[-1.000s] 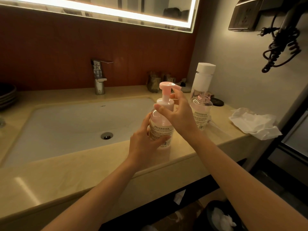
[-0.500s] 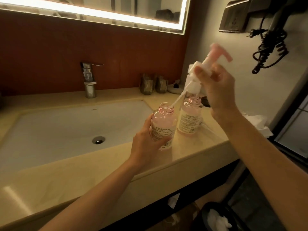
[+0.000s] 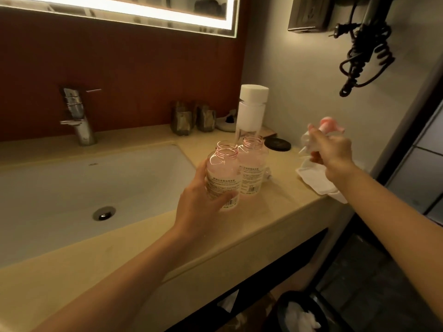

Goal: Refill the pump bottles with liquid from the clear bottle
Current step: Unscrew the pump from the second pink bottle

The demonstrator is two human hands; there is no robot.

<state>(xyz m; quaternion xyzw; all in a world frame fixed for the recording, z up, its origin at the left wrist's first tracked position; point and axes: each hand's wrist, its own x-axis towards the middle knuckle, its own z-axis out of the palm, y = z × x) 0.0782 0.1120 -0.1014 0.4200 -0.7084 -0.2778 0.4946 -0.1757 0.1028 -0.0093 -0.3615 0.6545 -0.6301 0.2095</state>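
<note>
My left hand (image 3: 201, 202) grips a pink pump bottle (image 3: 221, 178) with its neck open, standing on the counter edge by the sink. A second open pink bottle (image 3: 253, 168) stands just behind and to its right. Behind both rises the clear bottle (image 3: 250, 113) with a white cap. My right hand (image 3: 332, 149) holds the pink and white pump head (image 3: 329, 124) low over a white tissue (image 3: 316, 180) at the counter's right end.
The white sink basin (image 3: 72, 188) and chrome tap (image 3: 78, 116) lie to the left. Two stone-like cups (image 3: 191, 118), a small dish and a dark lid (image 3: 278, 143) sit near the wall. A coiled black cord (image 3: 364, 51) hangs on the wall. A bin (image 3: 302, 312) stands below.
My right hand unscrewed the pump head, lifted it out of the bottle and has carried it right and down to the tissue. My left hand keeps hold of the bottle.
</note>
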